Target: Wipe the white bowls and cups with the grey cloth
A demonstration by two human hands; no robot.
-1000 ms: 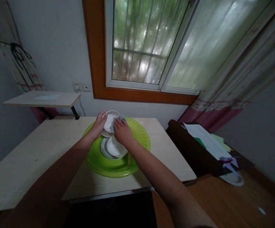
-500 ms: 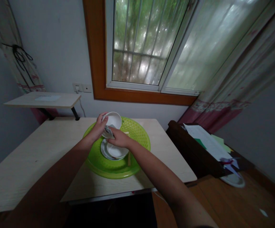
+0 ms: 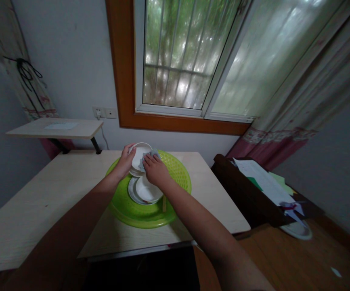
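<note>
A white bowl (image 3: 138, 155) is tilted up toward me, its rim gripped by my left hand (image 3: 126, 160). My right hand (image 3: 155, 167) presses a grey-green cloth (image 3: 154, 153) against the bowl's right side, fingers laid over the cloth. Beneath the bowl part of another white dish (image 3: 136, 173) shows. Nearer to me, a white bowl (image 3: 147, 190) rests on a plate (image 3: 133, 193) with a patterned rim. Beside them lie light wooden chopsticks (image 3: 164, 203), partly hidden by my right forearm. All of this is on a round green tray (image 3: 146, 220) with a textured surface.
The tray stands on a pale wooden table (image 3: 62, 194). A small raised shelf (image 3: 85, 129) is at the back left, near a wall socket (image 3: 98, 112). Beyond the table's right edge, a dark brown piece of furniture (image 3: 238, 186) carries papers (image 3: 259, 173). A window (image 3: 177, 60) is behind.
My right hand has moved the cloth from low near the bowl's front to its right side, with the cloth spread wider. The held bowl has turned to face me more.
</note>
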